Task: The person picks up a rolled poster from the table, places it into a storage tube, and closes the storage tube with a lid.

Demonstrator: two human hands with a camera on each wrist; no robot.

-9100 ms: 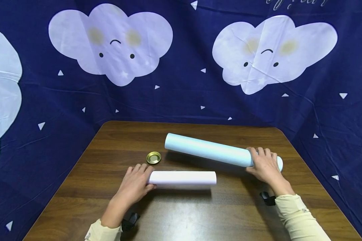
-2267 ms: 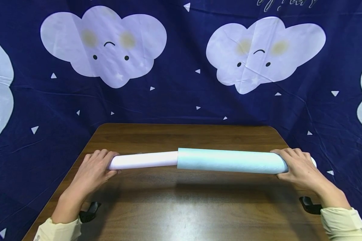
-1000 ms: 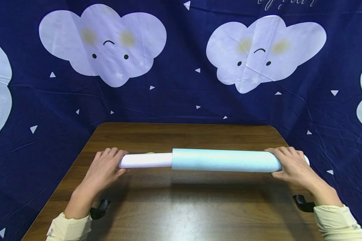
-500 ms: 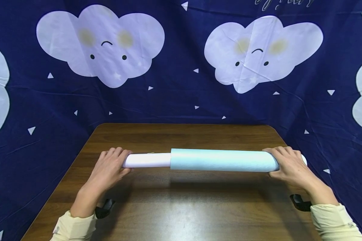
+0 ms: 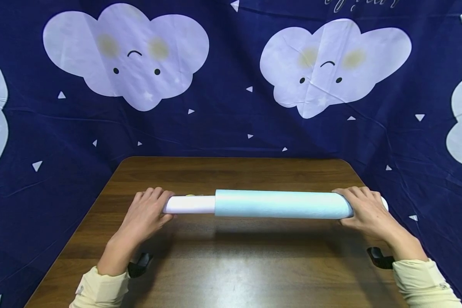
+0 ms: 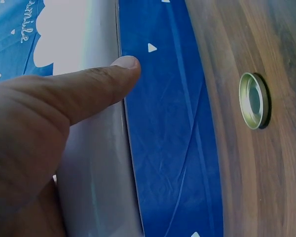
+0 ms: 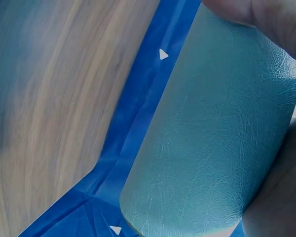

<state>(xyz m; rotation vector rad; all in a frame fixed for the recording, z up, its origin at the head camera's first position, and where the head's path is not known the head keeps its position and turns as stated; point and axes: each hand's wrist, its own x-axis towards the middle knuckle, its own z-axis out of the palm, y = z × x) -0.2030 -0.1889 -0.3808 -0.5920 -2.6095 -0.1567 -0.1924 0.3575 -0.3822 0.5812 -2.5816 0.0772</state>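
Note:
A slim white tube (image 5: 190,205) runs into the left end of a wider light blue tube (image 5: 281,204), so only a short white stretch shows between the left hand and the blue rim. My left hand (image 5: 148,211) grips the white tube near its outer end, the thumb lying along it in the left wrist view. My right hand (image 5: 365,211) is wrapped around the blue tube near its right end, where a white end peeks out beyond the fingers. In the right wrist view the blue surface (image 7: 212,123) looks finely wrinkled. Both tubes are held level above the table.
A gold-rimmed round metal lid (image 6: 254,101) lies on the wooden table (image 5: 235,265), mostly hidden behind the white tube in the head view. A dark blue cloth (image 5: 231,85) with cloud prints hangs behind the table.
Earliest, the tubes were apart, one in each hand. Since then the white tube has gone into the blue one; lately my left hand moves right, shortening the white stretch.

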